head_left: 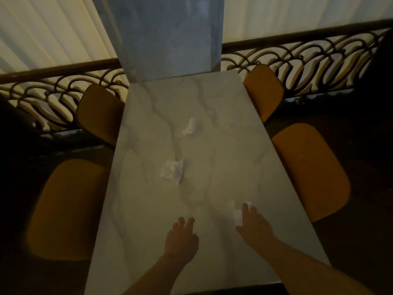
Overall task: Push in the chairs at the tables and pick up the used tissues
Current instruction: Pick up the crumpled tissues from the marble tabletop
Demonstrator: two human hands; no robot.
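Dim, warm-toned frame overall. Brightest areas are the pale curtains (53,33) at 10 and 2 o'clock — backlit, slightly washed out. The table (148,209) picks up a soft yellowish sheen along its middle, with no hard glare. Floor and corners at 3, 8 and 9 o'clock fall to near black, detail lost. Faint soft shadow beside the crumpled tissue (172,171) at centre. Whole picture soft and smeared — tissue edges and fingers of both hands (181,241) lack crisp outline. Wide-angle distortion: the railing (297,52) slopes at both sides and the table edges splay toward 6 o'clock.
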